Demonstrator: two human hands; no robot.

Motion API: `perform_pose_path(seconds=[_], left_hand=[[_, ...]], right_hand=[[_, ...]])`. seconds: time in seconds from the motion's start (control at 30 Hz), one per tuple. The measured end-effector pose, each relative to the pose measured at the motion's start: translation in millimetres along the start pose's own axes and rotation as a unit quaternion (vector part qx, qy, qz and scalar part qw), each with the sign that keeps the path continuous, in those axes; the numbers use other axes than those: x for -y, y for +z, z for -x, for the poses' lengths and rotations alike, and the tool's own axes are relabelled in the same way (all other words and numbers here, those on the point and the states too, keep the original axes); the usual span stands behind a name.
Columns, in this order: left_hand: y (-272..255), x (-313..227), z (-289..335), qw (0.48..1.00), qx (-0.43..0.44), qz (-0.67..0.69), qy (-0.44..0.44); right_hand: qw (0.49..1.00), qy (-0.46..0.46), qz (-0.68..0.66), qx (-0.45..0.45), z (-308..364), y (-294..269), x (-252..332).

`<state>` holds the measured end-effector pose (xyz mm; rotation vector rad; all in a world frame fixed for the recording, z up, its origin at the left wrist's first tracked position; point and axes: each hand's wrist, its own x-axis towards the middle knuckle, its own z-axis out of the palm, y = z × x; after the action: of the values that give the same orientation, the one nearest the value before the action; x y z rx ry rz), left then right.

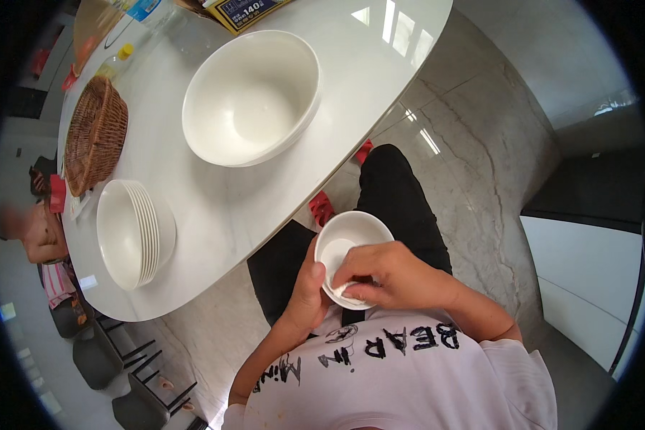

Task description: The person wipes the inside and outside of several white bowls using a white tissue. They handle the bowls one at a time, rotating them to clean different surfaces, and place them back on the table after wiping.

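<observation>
A small white bowl is held over my lap, close to the table's edge. My left hand is wrapped round its left side, thumb at the rim. My right hand reaches inside the bowl with bent fingers, pinching a crumpled white piece that looks like tissue or cloth against the inner wall. Part of that piece is hidden by the fingers. On the white table beyond stand a large white bowl and, to the left, a stack of several white bowls lying tipped on its side.
A brown wicker basket, a yellow-capped bottle and a dark-blue and yellow box are on the table's far side. Grey chairs and another person are at the left. A white-fronted cabinet stands right.
</observation>
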<state>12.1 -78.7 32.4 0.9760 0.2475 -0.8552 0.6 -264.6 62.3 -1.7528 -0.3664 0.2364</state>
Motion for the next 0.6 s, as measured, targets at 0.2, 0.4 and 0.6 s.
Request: perform_pose_path(seconds=[0.2,0.4,0.6], left_hand=[[4,-2,-3,0.999,0.023,-0.035,0.005],[-1,1,1,0.992,0.051,-0.118,0.008],[8,-9,7,0.974,0.064,-0.161,0.145]], right_hand=[[0.962,-0.050,0.048,-0.262,-10,-9,4],[0.909,-0.163,0.355,-0.144,-10,-11,-5],[0.956,-0.038,0.205,-0.206,1,-18,-24]])
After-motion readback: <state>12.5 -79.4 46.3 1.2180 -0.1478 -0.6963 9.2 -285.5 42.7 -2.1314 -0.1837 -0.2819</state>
